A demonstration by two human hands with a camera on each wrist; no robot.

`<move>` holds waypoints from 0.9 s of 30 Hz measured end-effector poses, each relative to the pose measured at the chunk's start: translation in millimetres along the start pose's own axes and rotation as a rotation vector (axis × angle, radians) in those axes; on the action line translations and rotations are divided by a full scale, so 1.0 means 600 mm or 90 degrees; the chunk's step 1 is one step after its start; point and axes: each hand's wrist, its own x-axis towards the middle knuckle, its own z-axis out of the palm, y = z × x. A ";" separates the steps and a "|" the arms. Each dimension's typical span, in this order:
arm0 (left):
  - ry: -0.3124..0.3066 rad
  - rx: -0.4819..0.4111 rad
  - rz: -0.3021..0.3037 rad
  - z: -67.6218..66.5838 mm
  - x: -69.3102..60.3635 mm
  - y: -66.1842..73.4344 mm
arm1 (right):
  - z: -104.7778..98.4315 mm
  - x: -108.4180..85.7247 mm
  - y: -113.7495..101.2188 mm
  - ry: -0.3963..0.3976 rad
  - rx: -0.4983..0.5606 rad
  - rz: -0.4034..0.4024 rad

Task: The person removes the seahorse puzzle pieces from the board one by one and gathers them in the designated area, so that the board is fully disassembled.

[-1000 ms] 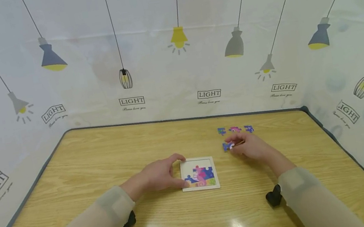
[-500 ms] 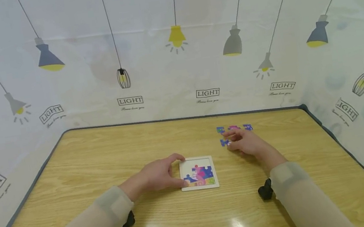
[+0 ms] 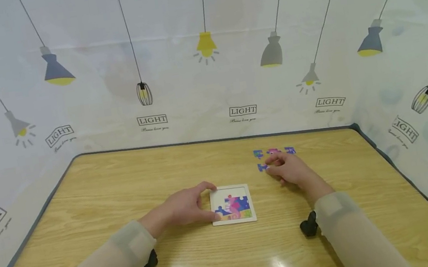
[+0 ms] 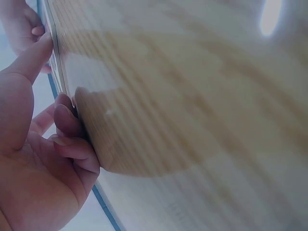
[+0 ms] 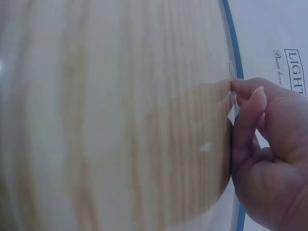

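A white square puzzle tray (image 3: 253,206) lies on the table, its lower part filled with pieces showing a pink seahorse on blue. My left hand (image 3: 183,206) holds it by the left side, thumb at the near corner and index finger at the far one. Right of the tray and beyond it, my right hand (image 3: 292,170) pinches a blue puzzle piece (image 3: 262,167) at table level between thumb and fingers. Its right part is hidden by the fingertips. In the right wrist view the thumb (image 5: 250,86) reaches down to the tabletop and the other fingers are curled.
Behind the right hand lie three loose pieces in a row: a blue-green one (image 3: 258,153), a pink one (image 3: 273,151) and a blue one (image 3: 290,150). The wooden table (image 3: 141,172) has a dark edge against a wall sheet (image 3: 190,86) printed with lamps.
My right hand has slid the blue piece a little away from me and leftward, closer to the row of loose pieces. The left hand and the tray stay put; the head view shifts slightly.
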 end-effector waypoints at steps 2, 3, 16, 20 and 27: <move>0.001 0.001 0.000 0.000 0.000 0.000 | 0.000 -0.001 0.000 0.004 -0.005 0.006; 0.001 0.002 -0.001 0.000 0.000 0.000 | 0.001 -0.001 0.000 0.005 -0.006 0.008; 0.000 -0.002 -0.003 -0.001 -0.002 0.001 | 0.000 0.002 0.002 0.005 -0.018 0.014; -0.001 -0.005 -0.005 0.000 -0.003 0.001 | 0.000 0.004 0.003 0.005 -0.017 0.019; -0.002 -0.005 -0.003 0.000 -0.002 0.002 | -0.001 0.007 0.004 0.006 -0.020 0.028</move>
